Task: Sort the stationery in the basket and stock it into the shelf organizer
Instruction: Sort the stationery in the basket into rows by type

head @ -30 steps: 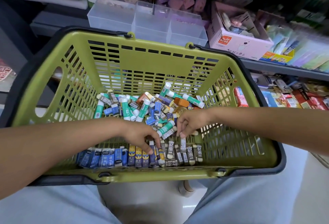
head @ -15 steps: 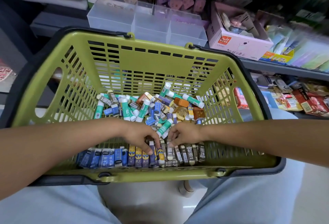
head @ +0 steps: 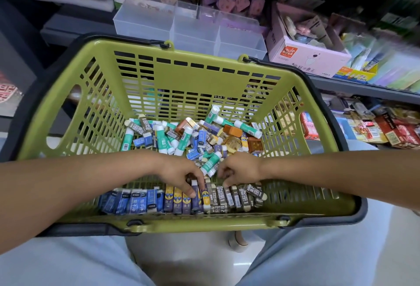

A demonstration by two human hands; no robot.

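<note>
From the head camera, a green basket (head: 145, 76) rests on the person's lap in front of a shelf (head: 363, 85), and it holds the stationery. Along its near wall stands a sorted row: blue erasers (head: 127, 201) at the left, yellow-and-purple erasers (head: 176, 201) in the middle, dark 2B erasers (head: 241, 197) at the right. Further in lies a loose heap of green-and-white glue sticks (head: 185, 141), more erasers and a few small orange boxes (head: 233, 130). The left hand (head: 181, 172) reaches down over the row with its fingers (head: 189, 191) curled, the tips pressing on the yellow-and-purple erasers; whether they pinch one cannot be told. The right hand (head: 238, 168) lies just beside it, its fingers bent down onto the tops of the 2B erasers, and its grip cannot be told either. One glue stick (head: 211, 162) lies tilted between the two hands. Beyond the basket, a clear shelf organizer (head: 188, 26) with three compartments sits on the shelf beside a pink box (head: 306, 58).
</note>
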